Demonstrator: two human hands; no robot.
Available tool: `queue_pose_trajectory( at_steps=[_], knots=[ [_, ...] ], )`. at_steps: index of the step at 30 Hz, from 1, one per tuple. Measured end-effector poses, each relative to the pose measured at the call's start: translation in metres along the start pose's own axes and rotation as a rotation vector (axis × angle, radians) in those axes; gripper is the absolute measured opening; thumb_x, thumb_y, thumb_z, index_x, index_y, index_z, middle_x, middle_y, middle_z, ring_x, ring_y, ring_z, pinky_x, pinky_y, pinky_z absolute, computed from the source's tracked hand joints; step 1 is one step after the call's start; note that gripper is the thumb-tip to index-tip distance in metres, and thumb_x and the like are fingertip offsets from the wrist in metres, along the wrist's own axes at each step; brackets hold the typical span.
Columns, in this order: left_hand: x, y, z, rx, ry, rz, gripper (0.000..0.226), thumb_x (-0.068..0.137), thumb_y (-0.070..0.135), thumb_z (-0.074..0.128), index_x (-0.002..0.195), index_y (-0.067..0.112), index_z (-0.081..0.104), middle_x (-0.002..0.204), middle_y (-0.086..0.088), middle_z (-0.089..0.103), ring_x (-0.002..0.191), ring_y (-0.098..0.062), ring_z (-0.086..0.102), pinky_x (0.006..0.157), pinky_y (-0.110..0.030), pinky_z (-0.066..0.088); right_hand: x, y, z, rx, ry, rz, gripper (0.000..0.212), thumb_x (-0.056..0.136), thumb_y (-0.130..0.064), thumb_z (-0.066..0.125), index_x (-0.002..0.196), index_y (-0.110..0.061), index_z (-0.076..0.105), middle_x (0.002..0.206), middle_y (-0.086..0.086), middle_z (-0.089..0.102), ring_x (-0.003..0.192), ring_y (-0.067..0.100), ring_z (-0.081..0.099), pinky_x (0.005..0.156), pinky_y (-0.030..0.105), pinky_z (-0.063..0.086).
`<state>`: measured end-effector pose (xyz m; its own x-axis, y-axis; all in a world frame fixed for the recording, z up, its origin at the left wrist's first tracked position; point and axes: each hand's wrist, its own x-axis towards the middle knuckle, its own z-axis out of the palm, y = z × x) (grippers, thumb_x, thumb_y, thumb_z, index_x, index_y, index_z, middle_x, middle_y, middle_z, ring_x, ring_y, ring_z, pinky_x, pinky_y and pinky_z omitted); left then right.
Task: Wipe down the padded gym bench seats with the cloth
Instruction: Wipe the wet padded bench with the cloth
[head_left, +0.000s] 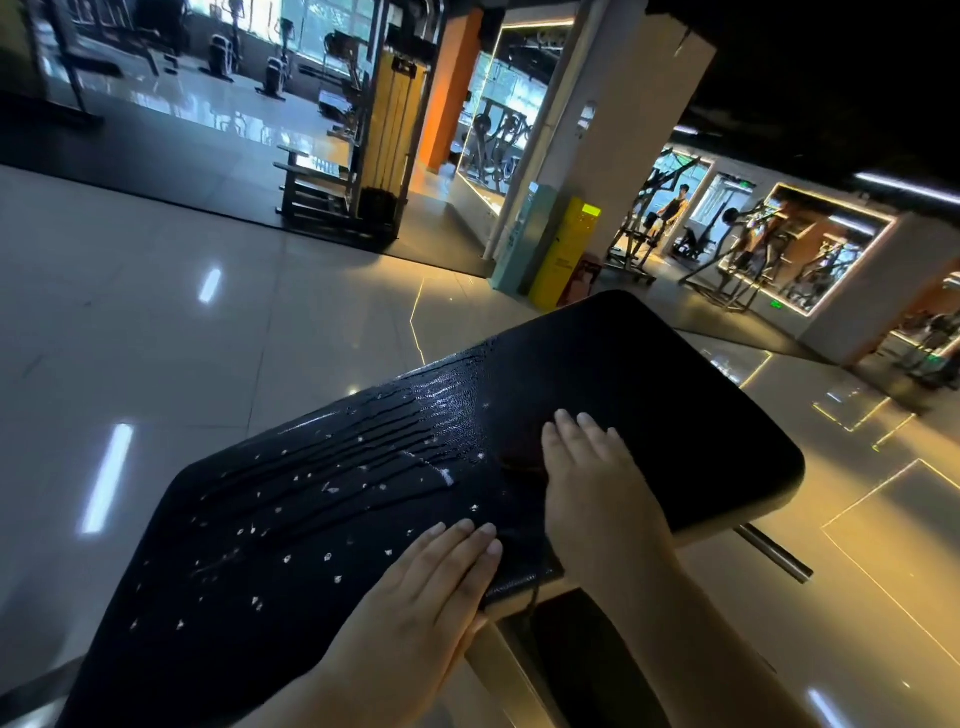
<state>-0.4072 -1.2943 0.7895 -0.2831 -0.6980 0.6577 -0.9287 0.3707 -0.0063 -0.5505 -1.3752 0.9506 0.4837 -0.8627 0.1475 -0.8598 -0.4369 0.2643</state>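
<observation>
A long black padded bench (649, 374) runs from lower left to upper right across the view. Its near half is wet, with streaks and droplets (363, 441). My right hand (587, 467) lies flat with straight fingers on a dark brownish cloth (519, 457), pressing it on the pad; only the cloth's left edge shows beside the hand. My left hand (436, 582) rests flat, fingers straight and together, on the pad's near right edge. The far half of the pad looks dry and matte.
Glossy tiled floor (182, 338) surrounds the bench. The bench's metal frame (774, 553) sticks out under the pad at right. A cable machine (379, 156) stands far back, a pillar (613, 130) with a yellow box (566, 254) behind the bench, a person on machines at far right.
</observation>
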Motion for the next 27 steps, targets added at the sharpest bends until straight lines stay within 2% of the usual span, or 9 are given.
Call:
queue_pose_trajectory(
  at_steps=[4, 8, 11, 14, 17, 20, 23, 25, 27],
  knots=[
    [0.000, -0.001, -0.002, 0.006, 0.000, -0.004, 0.052, 0.098, 0.036, 0.043, 0.143, 0.011, 0.049, 0.149, -0.008, 0.047, 0.141, -0.023, 0.036, 0.120, -0.041, 0.017, 0.011, -0.036, 0.009, 0.032, -0.062, -0.151, 0.066, 0.106, -0.026, 0.035, 0.160, -0.015, -0.002, 0.170, 0.005, -0.004, 0.156, 0.024, -0.007, 0.126, 0.043, -0.002],
    [-0.004, 0.001, -0.002, -0.063, 0.038, -0.029, 0.050, 0.096, 0.034, 0.046, 0.141, 0.012, 0.044, 0.143, -0.006, 0.047, 0.138, -0.022, 0.039, 0.124, -0.038, 0.014, -0.007, -0.037, 0.011, 0.061, -0.131, -0.260, 0.061, 0.107, -0.020, 0.035, 0.161, -0.020, 0.007, 0.170, -0.004, 0.003, 0.155, 0.016, -0.004, 0.121, 0.033, -0.010],
    [-0.001, 0.002, 0.000, -0.083, 0.047, -0.042, 0.049, 0.100, 0.035, 0.042, 0.141, 0.010, 0.043, 0.140, -0.008, 0.055, 0.136, -0.023, 0.041, 0.123, -0.039, 0.016, -0.015, -0.008, 0.003, 0.112, -0.091, -0.229, 0.058, 0.104, -0.015, 0.028, 0.160, -0.025, 0.019, 0.168, -0.011, 0.015, 0.154, 0.009, 0.005, 0.121, 0.031, -0.007],
    [-0.003, 0.003, 0.001, -0.077, 0.031, -0.068, 0.046, 0.108, 0.035, 0.028, 0.143, 0.009, 0.042, 0.141, -0.009, 0.055, 0.137, -0.024, 0.041, 0.123, -0.040, 0.016, -0.002, 0.010, -0.002, 0.010, -0.003, -0.063, 0.061, 0.099, -0.021, 0.012, 0.161, -0.019, 0.011, 0.169, -0.001, 0.010, 0.155, 0.017, 0.005, 0.124, 0.038, -0.003],
    [-0.005, 0.003, -0.002, -0.071, 0.000, -0.064, 0.048, 0.109, 0.036, 0.022, 0.143, 0.009, 0.042, 0.141, -0.009, 0.053, 0.137, -0.024, 0.041, 0.123, -0.040, 0.013, 0.012, -0.008, 0.000, 0.011, -0.037, 0.011, 0.064, 0.104, -0.024, 0.029, 0.160, -0.012, 0.001, 0.169, 0.010, 0.000, 0.156, 0.026, -0.002, 0.127, 0.046, 0.002],
    [-0.003, 0.001, -0.006, -0.033, -0.026, -0.047, 0.047, 0.108, 0.037, 0.021, 0.139, 0.011, 0.044, 0.140, -0.008, 0.049, 0.135, -0.023, 0.040, 0.124, -0.037, 0.009, 0.014, -0.035, 0.009, 0.001, -0.069, -0.134, 0.066, 0.106, -0.028, 0.031, 0.160, -0.011, -0.002, 0.169, 0.010, -0.004, 0.156, 0.028, -0.004, 0.126, 0.046, 0.000],
    [-0.003, -0.001, -0.005, -0.034, -0.029, -0.047, 0.044, 0.105, 0.037, 0.030, 0.138, 0.012, 0.044, 0.136, -0.008, 0.056, 0.133, -0.023, 0.041, 0.123, -0.037, 0.012, 0.002, -0.039, 0.012, 0.055, -0.085, -0.225, 0.066, 0.106, -0.028, 0.038, 0.161, -0.017, 0.005, 0.170, 0.001, 0.001, 0.156, 0.020, -0.003, 0.125, 0.039, -0.005],
    [-0.005, -0.001, -0.002, -0.071, -0.021, -0.051, 0.046, 0.108, 0.037, 0.024, 0.141, 0.012, 0.043, 0.137, -0.008, 0.056, 0.135, -0.023, 0.042, 0.122, -0.039, 0.015, -0.010, -0.025, 0.011, 0.079, -0.077, -0.260, 0.067, 0.103, -0.027, 0.045, 0.161, -0.019, 0.012, 0.170, -0.003, 0.006, 0.155, 0.015, 0.001, 0.121, 0.034, -0.008],
    [-0.004, 0.000, -0.003, -0.115, -0.021, -0.064, 0.048, 0.108, 0.037, 0.022, 0.143, 0.011, 0.042, 0.140, -0.008, 0.055, 0.136, -0.024, 0.042, 0.122, -0.039, 0.016, -0.018, -0.002, 0.006, 0.071, -0.022, -0.234, 0.060, 0.103, -0.019, 0.039, 0.160, -0.021, 0.020, 0.168, -0.005, 0.015, 0.155, 0.014, 0.009, 0.119, 0.034, -0.009]
  ],
)
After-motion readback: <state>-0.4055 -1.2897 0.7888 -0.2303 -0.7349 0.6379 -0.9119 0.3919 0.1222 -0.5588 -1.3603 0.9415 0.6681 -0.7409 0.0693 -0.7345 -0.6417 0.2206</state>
